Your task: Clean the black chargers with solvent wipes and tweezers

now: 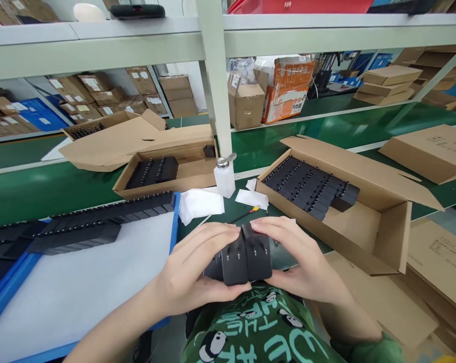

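Several black power adapters (235, 259) with metal prongs are pressed side by side between my hands, just in front of my body. My left hand (192, 264) grips them from the left, fingers over the top and thumb underneath. From the right, my right hand (301, 259) closes on the same row in a like way. To the right, an open cardboard box (364, 232) has rows of similar adapters (303, 181) in it. On the left, more adapters (110, 214) line the far side of a blue-edged tray (137, 267) with a white base.
Behind my hands stand a white pump bottle (225, 179) and some white wipes (201, 204). A cable with yellow and red ends (253, 209) lies nearby. Another open box (190, 171) sits behind the tray. A shelf post (216, 85) rises at the centre.
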`<state>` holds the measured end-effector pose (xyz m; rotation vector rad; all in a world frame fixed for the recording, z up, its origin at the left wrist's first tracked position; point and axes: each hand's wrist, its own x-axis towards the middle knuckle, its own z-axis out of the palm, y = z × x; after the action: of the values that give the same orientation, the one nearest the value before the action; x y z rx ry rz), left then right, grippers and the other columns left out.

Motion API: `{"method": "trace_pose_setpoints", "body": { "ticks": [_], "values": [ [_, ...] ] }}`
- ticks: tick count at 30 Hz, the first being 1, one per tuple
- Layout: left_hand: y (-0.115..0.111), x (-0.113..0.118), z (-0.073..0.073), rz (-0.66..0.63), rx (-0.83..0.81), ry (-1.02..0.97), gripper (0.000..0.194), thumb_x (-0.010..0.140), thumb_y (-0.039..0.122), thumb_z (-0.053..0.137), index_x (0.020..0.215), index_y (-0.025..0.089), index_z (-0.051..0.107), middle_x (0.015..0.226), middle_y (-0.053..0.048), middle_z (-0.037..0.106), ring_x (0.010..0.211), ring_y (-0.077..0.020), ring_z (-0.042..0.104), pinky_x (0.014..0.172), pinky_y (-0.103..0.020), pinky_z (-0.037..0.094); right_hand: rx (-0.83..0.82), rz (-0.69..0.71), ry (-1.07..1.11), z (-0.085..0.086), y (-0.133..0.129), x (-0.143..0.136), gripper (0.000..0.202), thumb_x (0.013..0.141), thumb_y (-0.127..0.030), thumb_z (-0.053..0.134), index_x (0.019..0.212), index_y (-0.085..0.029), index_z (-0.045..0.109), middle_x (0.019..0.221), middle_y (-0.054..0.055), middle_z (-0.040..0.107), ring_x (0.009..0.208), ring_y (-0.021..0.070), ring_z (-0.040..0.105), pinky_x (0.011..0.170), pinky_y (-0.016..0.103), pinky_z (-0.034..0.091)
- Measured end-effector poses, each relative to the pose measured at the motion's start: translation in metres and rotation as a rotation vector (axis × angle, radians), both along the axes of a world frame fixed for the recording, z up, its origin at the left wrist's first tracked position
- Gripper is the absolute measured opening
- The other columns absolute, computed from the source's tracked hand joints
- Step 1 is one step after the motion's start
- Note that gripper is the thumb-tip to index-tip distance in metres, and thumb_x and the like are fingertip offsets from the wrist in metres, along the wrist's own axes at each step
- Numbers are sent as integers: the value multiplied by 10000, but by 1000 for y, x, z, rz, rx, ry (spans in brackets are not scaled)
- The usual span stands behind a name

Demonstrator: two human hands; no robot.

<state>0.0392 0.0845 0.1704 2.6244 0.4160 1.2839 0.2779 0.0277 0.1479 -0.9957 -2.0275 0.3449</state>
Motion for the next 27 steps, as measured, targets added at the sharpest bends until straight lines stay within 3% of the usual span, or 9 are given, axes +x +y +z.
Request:
{"method": "trace_pose_setpoints", "body": {
  "ticks": [13,21,24,27],
  "values": [
    [-1,-1,1,26,12,-19,682,746,382,880,1316,155,581,1067,-157,765,979,-282,763,850,-405,654,19,4,7,4,1,-4,611,882,-180,708,1437,-284,474,1340,104,629,1219,269,633,1028,428,569],
    [1,-1,-4,14,64,-48,715,704,392,906,1275,99,589,1059,-171,756,998,-270,755,879,-373,645,1,2,6,-3,7,-2,598,865,-171,704,1417,-282,504,1345,82,642,1240,245,632,1062,378,555],
    [9,1,-22,112,-93,-94,687,620,473,918,1158,152,637,1008,-113,761,932,-245,753,843,-359,645,-39,-113,14,-17,7,5,506,885,-277,712,1366,-294,555,1313,78,670,1192,259,667,984,362,594],
    [48,-4,-43,415,-327,-109,573,579,498,905,1004,197,667,948,-59,743,871,-222,732,741,-336,640,-97,-272,32,-49,8,17,477,885,-416,720,1327,-293,592,1246,99,696,962,247,729,771,322,636]
  ]
}}
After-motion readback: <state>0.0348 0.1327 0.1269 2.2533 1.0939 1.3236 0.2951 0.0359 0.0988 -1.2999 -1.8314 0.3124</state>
